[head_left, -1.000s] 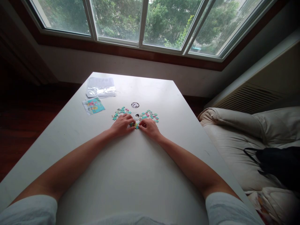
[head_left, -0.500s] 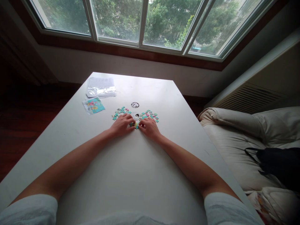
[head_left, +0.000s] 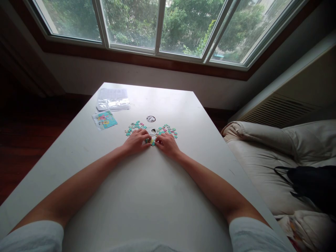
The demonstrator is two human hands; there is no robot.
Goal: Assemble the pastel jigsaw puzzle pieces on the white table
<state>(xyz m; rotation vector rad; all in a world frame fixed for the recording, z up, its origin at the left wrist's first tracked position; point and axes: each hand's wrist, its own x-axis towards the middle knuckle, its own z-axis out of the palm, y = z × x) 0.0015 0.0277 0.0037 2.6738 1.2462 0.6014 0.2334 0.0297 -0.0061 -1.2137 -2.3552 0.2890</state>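
Note:
Small teal, pink and yellow jigsaw pieces (head_left: 153,142) lie between my two hands on the white table (head_left: 147,196). My left hand (head_left: 135,141) is curled round some of them, its thumb and fingertips bent in at the left side. From the right, my right hand (head_left: 168,144) pinches at the same small group; its fingers partly hide what they grip. Loose jigsaw pieces spread beyond my left hand (head_left: 131,128) and beyond my right hand (head_left: 167,129). A round silvery-white item (head_left: 151,131) sits just past my fingertips, partly covered.
Farther back lies a round shiny disc (head_left: 151,119). To the left are a colourful picture sheet (head_left: 105,119) and a clear plastic packet with paper (head_left: 113,99). A cream sofa (head_left: 262,150) with a black bag (head_left: 312,185) stands at the right, past the table edge.
The whole view has shifted slightly, with the table a little lower in the picture. Both hands keep nearly the same position and grip at the small pieces.

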